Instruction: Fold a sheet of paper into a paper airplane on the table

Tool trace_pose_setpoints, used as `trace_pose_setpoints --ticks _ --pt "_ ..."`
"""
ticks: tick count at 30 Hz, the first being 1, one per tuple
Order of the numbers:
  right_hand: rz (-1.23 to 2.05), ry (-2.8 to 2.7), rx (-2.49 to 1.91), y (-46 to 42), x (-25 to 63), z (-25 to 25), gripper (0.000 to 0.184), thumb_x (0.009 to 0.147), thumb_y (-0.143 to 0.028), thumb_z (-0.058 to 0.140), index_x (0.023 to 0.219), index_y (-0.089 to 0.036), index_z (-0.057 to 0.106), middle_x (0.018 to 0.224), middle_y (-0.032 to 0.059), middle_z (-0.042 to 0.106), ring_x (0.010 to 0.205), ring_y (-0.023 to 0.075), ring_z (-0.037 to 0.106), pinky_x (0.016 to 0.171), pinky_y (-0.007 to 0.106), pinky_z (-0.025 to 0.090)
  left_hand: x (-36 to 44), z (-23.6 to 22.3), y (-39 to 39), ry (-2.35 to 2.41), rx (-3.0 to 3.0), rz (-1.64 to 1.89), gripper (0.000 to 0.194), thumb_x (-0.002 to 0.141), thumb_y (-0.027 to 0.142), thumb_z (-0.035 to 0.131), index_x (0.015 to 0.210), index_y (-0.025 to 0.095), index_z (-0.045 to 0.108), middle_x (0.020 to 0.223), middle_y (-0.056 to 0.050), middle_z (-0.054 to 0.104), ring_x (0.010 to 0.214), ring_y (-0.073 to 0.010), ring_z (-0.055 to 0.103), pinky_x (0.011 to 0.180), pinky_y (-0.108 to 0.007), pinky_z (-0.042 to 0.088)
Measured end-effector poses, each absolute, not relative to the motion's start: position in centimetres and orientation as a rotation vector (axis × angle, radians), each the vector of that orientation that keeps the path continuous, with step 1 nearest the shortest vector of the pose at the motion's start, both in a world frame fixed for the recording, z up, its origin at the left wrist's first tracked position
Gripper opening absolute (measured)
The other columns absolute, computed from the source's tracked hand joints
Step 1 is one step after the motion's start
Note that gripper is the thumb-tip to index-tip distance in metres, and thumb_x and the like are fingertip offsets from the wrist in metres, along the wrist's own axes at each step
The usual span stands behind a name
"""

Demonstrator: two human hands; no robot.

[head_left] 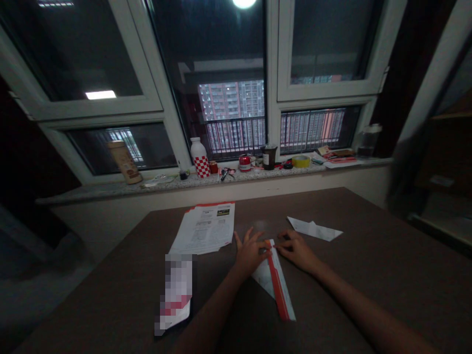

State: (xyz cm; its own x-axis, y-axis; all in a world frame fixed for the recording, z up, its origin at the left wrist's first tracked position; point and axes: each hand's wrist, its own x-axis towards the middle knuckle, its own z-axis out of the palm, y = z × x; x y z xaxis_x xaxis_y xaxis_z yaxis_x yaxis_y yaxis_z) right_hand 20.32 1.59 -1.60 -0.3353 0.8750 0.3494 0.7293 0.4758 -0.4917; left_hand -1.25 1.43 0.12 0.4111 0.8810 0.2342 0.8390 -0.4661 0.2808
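Observation:
A folded white paper with a red stripe [276,285] lies on the dark brown table [110,300], narrowing to a point near my hands. My left hand [250,253] and my right hand [297,250] meet at that point, their fingertips pressing on the paper from either side. Beyond my left hand lies a printed sheet with a red edge [202,228]. A crumpled or folded white paper piece [313,228] sits beyond my right hand. At the lower left lies a pixelated, blurred item [175,292], too obscured to identify.
The table's far edge runs below a stone windowsill [236,176]. On the sill stand a checkered white-and-red bottle [199,158], a tan cylindrical container [124,162], a yellow tape roll [301,161], a dark cup [269,157] and small items. Dark windows rise behind.

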Motion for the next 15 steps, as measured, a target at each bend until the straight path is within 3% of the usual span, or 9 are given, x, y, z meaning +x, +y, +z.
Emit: trace_pose_setpoints --ticks 5,15 --pt "0.34 -2.157 -1.307 1.37 20.42 -1.38 0.021 0.087 -0.033 0.058 0.098 -0.03 0.076 0.116 0.0075 0.059 0.111 0.0236 0.053 0.1 0.039 0.04 -0.86 0.29 1.05 1.614 2.51 0.539 0.031 0.084 0.05 0.063 0.114 0.045 0.064 0.144 0.005 0.046 0.141 -0.035 0.022 0.104 -0.075 -0.009" --pt "0.236 -2.141 -1.398 2.12 20.06 -2.0 0.026 0.091 -0.037 0.053 0.104 -0.029 0.074 0.118 0.0091 0.058 0.112 0.0246 0.052 0.099 0.039 0.041 -1.0 0.42 1.33 1.615 2.521 0.487 0.026 0.085 0.05 0.061 0.109 0.045 0.068 0.145 0.004 0.046 0.141 -0.0372 0.02 0.103 -0.076 -0.009"
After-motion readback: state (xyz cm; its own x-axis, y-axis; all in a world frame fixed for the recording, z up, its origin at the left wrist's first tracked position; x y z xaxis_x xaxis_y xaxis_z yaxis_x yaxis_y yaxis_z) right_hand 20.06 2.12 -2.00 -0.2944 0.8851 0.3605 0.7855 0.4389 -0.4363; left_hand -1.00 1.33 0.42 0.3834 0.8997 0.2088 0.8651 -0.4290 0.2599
